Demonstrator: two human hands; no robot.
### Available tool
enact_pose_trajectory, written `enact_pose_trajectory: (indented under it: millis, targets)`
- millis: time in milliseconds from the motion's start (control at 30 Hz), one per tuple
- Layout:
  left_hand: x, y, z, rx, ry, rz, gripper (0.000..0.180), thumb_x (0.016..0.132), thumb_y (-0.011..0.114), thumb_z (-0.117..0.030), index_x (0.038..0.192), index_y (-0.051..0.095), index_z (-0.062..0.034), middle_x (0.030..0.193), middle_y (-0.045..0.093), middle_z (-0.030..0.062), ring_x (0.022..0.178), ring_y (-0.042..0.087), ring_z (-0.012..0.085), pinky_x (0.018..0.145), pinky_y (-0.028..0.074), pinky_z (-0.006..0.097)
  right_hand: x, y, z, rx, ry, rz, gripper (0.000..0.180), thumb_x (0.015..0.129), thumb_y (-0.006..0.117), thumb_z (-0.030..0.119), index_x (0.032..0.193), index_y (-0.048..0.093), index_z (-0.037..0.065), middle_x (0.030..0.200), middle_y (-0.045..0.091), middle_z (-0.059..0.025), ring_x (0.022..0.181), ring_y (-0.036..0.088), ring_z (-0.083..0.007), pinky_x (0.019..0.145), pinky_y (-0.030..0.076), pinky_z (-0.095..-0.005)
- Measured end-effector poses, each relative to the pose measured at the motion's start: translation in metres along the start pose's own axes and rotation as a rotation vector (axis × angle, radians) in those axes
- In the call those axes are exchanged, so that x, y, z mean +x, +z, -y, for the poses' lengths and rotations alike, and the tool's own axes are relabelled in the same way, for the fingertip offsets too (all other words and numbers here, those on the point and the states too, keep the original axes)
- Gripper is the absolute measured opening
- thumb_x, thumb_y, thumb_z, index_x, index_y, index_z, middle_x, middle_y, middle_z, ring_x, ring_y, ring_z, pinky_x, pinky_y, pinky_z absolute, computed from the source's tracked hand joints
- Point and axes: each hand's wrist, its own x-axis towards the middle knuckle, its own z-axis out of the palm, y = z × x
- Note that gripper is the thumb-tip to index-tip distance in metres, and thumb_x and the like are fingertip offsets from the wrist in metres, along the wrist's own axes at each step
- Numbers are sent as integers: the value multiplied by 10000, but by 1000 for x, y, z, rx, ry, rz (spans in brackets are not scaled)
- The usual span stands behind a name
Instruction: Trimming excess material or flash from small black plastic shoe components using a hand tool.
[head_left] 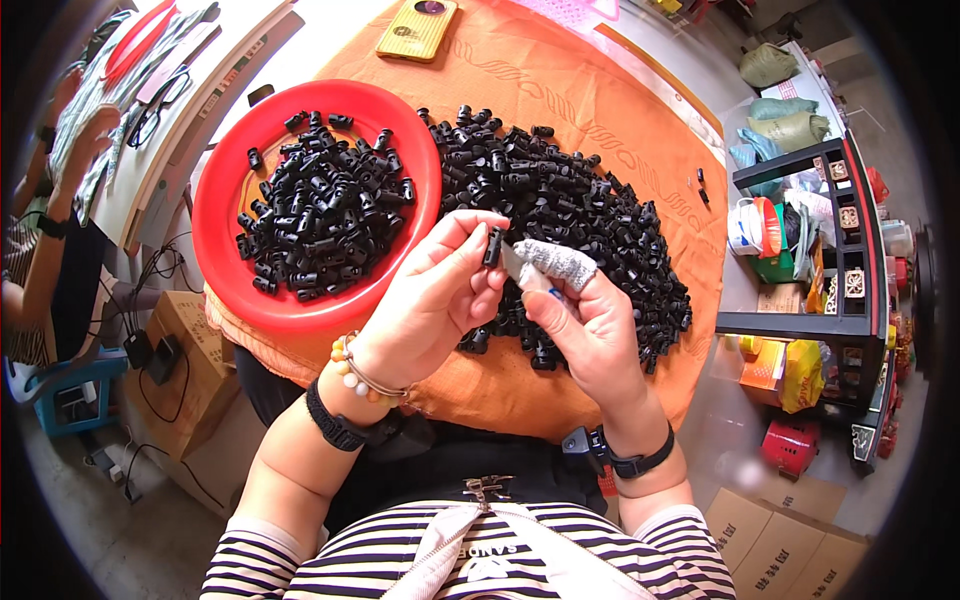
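Observation:
Between the fingertips of my left hand (450, 275) is a small black cylindrical plastic part (494, 247), held upright. My right hand (590, 325) is closed on a short, pale, blade-like tool (513, 264), whose tip is at the part's side; most of the tool is hidden in the fingers. A grey knitted cover (558, 262) wraps my right index finger. Beneath and behind both hands spreads a large heap of similar black parts (590, 220). To the left, a round red tray (215, 215) holds a smaller pile of such parts.
An orange cloth (660, 150) covers the table, with a yellow phone (419, 30) at its far edge and a few loose pieces at right. A black shelf frame (800, 323) with bags and boxes stands right. Cardboard boxes (780, 545) lie lower right. At far left, another person's arm shows.

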Motion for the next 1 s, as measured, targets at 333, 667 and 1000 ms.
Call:
enact_pose_trajectory:
  millis: [333, 667, 1000]
  targets:
    - [1, 2, 2, 10, 10, -11, 212, 938, 461, -188, 1117, 483, -77, 812, 522, -31, 633, 452, 17, 550, 380, 162, 2, 4, 0, -86, -61, 9, 383, 834, 620, 50, 1189, 493, -16, 1047, 611, -73, 925, 549, -73, 795, 451, -214]
    - [1, -2, 4, -5, 18, 24, 236, 934, 461, -171, 1146, 461, -67, 862, 527, -23, 636, 441, 8, 536, 368, 151, 3, 4, -2, -79, -87, 15, 389, 826, 633, 59, 1183, 495, -14, 1044, 616, -86, 915, 552, -74, 784, 452, -212]
    - [1, -4, 3, -27, 10, 50, 200, 934, 469, -160, 1113, 486, -73, 794, 521, -32, 619, 462, 22, 544, 396, 154, 3, 5, -2, -60, -69, 23, 358, 837, 613, 45, 1171, 500, -12, 1035, 618, -79, 898, 549, -67, 770, 452, -208]
